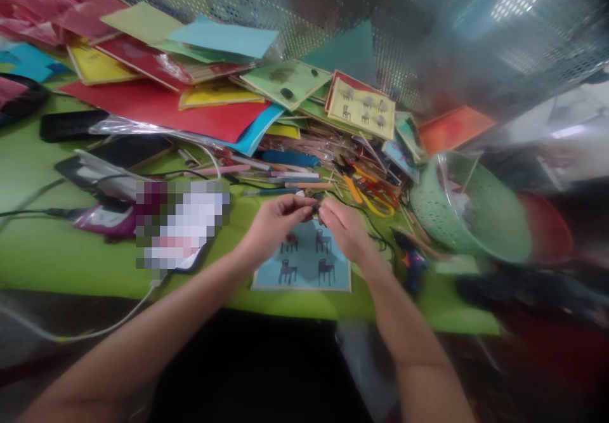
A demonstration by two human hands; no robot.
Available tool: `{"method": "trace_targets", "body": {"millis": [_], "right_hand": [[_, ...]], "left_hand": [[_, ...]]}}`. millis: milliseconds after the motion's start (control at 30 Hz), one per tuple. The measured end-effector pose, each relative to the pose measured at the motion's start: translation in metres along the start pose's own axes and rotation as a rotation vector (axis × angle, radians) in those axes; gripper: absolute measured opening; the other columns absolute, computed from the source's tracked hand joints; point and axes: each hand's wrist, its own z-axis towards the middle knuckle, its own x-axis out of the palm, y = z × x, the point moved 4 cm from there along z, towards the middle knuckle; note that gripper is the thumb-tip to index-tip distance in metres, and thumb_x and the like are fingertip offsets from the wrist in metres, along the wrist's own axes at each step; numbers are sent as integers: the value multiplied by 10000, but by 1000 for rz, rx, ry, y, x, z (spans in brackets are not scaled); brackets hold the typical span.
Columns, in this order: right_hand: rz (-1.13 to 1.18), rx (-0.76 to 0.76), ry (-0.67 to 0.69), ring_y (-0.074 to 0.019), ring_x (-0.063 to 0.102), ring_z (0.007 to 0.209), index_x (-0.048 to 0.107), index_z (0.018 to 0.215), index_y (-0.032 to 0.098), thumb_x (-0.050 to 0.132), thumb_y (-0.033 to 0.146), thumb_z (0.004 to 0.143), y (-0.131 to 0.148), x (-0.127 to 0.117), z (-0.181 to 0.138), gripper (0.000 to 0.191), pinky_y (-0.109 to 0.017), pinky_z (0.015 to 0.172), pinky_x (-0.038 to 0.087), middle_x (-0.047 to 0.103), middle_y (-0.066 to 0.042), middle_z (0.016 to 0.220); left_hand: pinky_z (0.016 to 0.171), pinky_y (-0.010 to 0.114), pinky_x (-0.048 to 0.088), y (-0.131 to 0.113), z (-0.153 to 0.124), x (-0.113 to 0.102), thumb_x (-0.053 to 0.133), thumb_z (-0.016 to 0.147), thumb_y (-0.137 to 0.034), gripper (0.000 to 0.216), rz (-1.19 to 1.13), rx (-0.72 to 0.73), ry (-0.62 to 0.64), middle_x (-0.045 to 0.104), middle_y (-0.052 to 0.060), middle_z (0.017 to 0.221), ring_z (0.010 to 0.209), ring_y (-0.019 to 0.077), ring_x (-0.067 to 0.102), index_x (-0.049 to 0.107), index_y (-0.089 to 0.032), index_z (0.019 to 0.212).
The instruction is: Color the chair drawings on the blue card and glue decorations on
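My left hand [278, 223] and my right hand [345, 229] meet above a light blue card [304, 264] printed with small dark chairs, which lies on the green table [57, 252] near its front edge. Both hands are closed in a pinch, fingertips touching around a tiny dark piece [318, 207] too small to name. The picture is blurred by motion.
Behind the hands lie pens, wooden sticks and orange-handled scissors [366, 198]. Stacks of coloured paper and chair cards [361, 109] cover the back. A green colander [469, 207] tips at the right, beside a red bowl [547, 229]. Phones and cables [95, 175] sit at left.
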Motion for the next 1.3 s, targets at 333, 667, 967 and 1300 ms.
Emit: {"method": "trace_targets", "body": {"millis": [333, 667, 967, 1300], "right_hand": [[-29, -21, 0, -174, 427, 683, 301, 734, 257, 394, 358, 1011, -5, 6, 1, 309, -314, 645, 303, 449, 18, 707], [33, 5, -1, -163, 431, 676, 315, 733, 253, 419, 394, 1005, -7, 7, 2, 324, -305, 635, 312, 449, 26, 707], [73, 4, -3, -162, 436, 671, 338, 725, 252, 406, 338, 993, -10, 8, 1, 289, -306, 634, 333, 437, 27, 701], [168, 42, 3, -163, 445, 687, 378, 742, 250, 434, 411, 992, -16, 10, 2, 302, -306, 642, 346, 454, 26, 715]], "left_hand": [[566, 231, 485, 4, 0, -3, 804, 806, -425, 340, 66, 12, -21, 795, 67, 971, 844, 186, 709, 794, -202, 1063], [703, 263, 547, -2, -1, -1, 795, 818, -383, 280, 63, 64, -24, 800, 61, 984, 884, 179, 722, 795, -198, 1028], [644, 250, 531, 0, -1, -1, 794, 820, -417, 317, 61, 35, -15, 799, 69, 987, 874, 187, 723, 796, -200, 1051], [838, 303, 569, -9, -4, 1, 766, 840, -360, 255, 121, 138, -2, 805, 60, 1013, 921, 187, 724, 805, -202, 1036]]}}
